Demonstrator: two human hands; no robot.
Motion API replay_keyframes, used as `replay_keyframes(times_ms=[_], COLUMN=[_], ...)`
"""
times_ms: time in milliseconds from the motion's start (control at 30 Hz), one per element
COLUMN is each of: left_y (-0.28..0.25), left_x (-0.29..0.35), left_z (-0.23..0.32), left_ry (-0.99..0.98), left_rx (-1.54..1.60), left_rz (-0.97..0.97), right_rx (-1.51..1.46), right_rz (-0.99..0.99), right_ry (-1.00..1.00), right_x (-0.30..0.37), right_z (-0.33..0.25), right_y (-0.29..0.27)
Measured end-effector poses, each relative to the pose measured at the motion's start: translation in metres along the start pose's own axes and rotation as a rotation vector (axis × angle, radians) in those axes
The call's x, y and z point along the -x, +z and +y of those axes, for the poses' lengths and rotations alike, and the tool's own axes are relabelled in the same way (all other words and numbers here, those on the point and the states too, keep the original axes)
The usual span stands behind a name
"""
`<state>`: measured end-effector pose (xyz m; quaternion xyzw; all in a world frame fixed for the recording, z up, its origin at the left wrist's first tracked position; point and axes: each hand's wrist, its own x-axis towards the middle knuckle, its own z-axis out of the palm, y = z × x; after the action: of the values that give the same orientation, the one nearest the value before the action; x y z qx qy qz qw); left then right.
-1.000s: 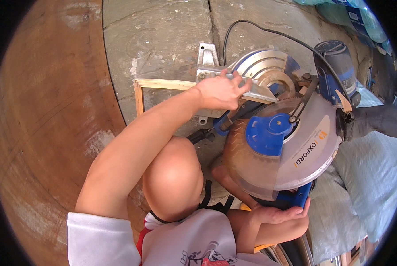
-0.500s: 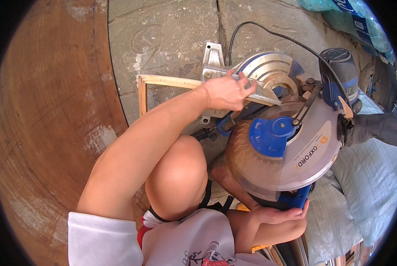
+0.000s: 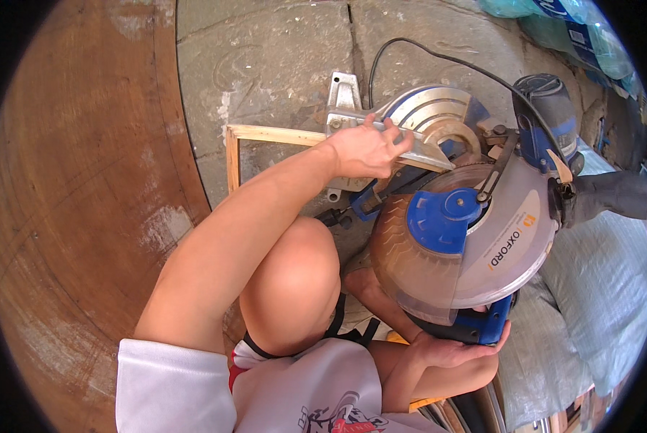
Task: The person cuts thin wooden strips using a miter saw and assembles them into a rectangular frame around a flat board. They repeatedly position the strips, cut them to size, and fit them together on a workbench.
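Left hand (image 3: 366,148): fingers curled down, pressing a wood strip (image 3: 280,135) against the metal fence (image 3: 410,144) of a miter saw (image 3: 468,238). Strip joined at its far-left end to a second strip running down, an L-shaped corner lying on the concrete floor (image 3: 280,58).

Right hand (image 3: 453,350): palm up, fingers wrapped around the blue handle (image 3: 482,328) at the saw's near end.

Saw head: round silver guard (image 3: 504,245) with clear lower shield over the blade, blue hub at centre, motor housing at upper right, black cord (image 3: 439,61) looping off across the floor.

Change over the last second: saw head and guard shifted slightly nearer the fence; left hand unmoved on the strip, right hand unmoved on the handle. Judged: workpiece clamped by hand, cut in progress or about to be.

Surroundings: brown curved board (image 3: 71,216) at left, grey sacks (image 3: 597,289) at right, bent knee (image 3: 287,281) between the arms.
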<state>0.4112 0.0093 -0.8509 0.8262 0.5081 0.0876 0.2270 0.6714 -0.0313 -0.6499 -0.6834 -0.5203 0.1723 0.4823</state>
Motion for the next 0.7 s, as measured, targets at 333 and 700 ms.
replay_keyframes(times_ms=[333,700], left_y=[-0.002,-0.001], left_x=[0.002,0.001], left_z=[0.003,0.002], left_ry=[-0.060,0.032], left_rx=[0.060,-0.120], left_rz=[0.088,-0.019], right_rx=[-0.237,-0.230], right_rz=[-0.115,-0.075], right_ry=[0.240,0.169], right_x=[-0.028,-0.013], right_z=[-0.030,-0.018], right_y=[0.000,0.003])
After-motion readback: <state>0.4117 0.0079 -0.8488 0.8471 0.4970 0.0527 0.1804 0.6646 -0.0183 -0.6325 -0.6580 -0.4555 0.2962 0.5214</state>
